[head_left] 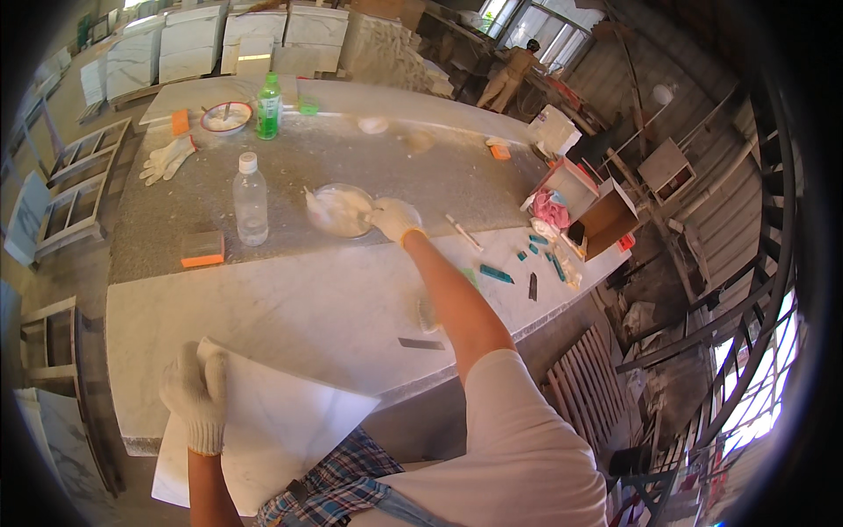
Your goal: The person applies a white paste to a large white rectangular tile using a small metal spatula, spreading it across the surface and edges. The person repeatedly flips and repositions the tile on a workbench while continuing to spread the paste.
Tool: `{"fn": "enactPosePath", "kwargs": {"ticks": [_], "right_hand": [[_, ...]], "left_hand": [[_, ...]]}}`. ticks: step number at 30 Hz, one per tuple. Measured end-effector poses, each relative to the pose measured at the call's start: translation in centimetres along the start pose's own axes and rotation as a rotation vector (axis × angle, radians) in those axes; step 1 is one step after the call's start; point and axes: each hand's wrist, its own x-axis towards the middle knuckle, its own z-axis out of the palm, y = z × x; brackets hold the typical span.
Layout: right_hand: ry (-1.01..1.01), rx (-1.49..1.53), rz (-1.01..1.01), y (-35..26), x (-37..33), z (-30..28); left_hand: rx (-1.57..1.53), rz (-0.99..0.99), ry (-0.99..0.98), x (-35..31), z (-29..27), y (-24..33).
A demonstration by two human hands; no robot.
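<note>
My left hand (195, 395), in a white knitted glove, grips the upper left edge of a white marble tile (281, 413). The tile leans at the bench's near edge, in front of my body. Stretched far forward, my right hand (395, 220) is gloved too and closed at the right side of a shallow bowl (327, 230). White material in the bowl is smeared by motion. Whatever the right fingers hold is hidden. Left of the bowl stands a clear plastic bottle (251, 204) with a white cap.
The stone-topped bench (290, 303) carries an orange-edged block (203, 249), a green bottle (269, 107), a red-rimmed bowl (226, 118), spare gloves (167, 161), a flat metal blade (421, 343), a brush (427, 316) and teal pieces (497, 274). An open cardboard box (608, 220) stands right. A person (512, 77) works far off.
</note>
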Motion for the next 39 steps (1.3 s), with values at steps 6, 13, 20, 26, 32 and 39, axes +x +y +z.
{"fn": "enactPosePath", "kwargs": {"ticks": [6,13,20,26,32,39], "right_hand": [[0.069,-0.151,-0.037,-1.1,-2.5,1.5],[0.039,-0.303,-0.008,-2.2,-2.6,2.0],[0.102,-0.301,0.068,-3.9,-2.5,2.4],[0.061,-0.317,0.131,-3.5,-2.4,2.2],[0.207,-0.118,0.107,-3.2,-4.0,1.7],[0.103,-0.065,-0.057,0.2,-1.8,4.6]], "left_hand": [[0.013,0.016,-0.011,0.0,0.0,-0.2],[0.026,-0.023,-0.03,-0.2,0.2,-0.6],[0.049,-0.008,-0.026,-0.1,0.2,-0.4],[0.038,0.049,0.018,-0.1,0.3,-0.5],[0.029,0.036,0.029,0.0,0.1,0.0],[-0.007,-0.037,-0.038,0.0,-0.5,0.6]]}}
